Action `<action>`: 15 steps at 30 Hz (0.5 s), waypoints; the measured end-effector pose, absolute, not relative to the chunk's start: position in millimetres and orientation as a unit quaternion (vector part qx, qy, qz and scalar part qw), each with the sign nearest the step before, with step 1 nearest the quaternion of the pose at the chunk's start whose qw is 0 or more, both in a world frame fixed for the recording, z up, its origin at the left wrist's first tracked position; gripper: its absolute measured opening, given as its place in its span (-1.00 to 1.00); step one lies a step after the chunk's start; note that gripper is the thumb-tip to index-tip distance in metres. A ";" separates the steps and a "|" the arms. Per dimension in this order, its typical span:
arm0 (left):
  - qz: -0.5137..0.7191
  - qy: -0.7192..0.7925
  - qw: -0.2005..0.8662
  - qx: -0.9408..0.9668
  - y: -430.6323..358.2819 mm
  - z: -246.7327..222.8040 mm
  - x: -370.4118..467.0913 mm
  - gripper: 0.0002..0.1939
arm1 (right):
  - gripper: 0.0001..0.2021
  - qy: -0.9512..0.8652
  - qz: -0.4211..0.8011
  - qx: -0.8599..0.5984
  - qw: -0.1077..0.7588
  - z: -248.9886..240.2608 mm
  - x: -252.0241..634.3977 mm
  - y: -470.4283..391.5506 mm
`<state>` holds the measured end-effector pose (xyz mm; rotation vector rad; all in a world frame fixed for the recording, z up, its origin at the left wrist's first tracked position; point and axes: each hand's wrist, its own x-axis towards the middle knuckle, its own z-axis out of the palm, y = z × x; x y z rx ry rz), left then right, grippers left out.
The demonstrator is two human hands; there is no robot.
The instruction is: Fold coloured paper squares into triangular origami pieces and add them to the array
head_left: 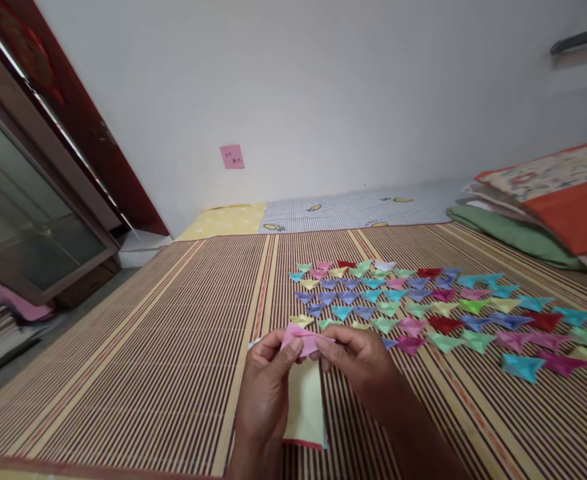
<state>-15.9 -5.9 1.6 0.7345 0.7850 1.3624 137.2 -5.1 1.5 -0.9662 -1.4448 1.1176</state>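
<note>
Between my two hands is a small piece of pink folded paper [300, 339], raised above the mat. My left hand [268, 377] pinches its left side, thumb on top. On its right side, my right hand [360, 353] grips it between thumb and fingers. Beneath the hands lies a stack of coloured paper sheets [304, 407], pale yellow on top with red and blue edges showing; the hands hide its far end. Several rows of folded paper pieces [372, 295] in many colours spread over the mat ahead and to the right.
A striped bamboo mat [173, 360] covers the surface. Folded bedding [568, 213] is piled at the right. A pink note [232, 157] is stuck on the white wall [323, 87]. At the left are a glass-paned door [28, 193] and a stack of papers [6, 320].
</note>
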 end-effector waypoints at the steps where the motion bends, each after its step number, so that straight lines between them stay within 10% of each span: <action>1: 0.597 0.344 0.653 0.315 -5.5 1.4 -17.2 -0.77 | -0.69 -0.596 0.465 -0.409 0.511 1.4 139.7 -4.4; 15: 0.530 0.435 0.595 0.419 -12.1 -1.2 -16.0 -0.71 | -0.50 -0.372 0.045 -0.467 0.801 36.2 171.8 -24.2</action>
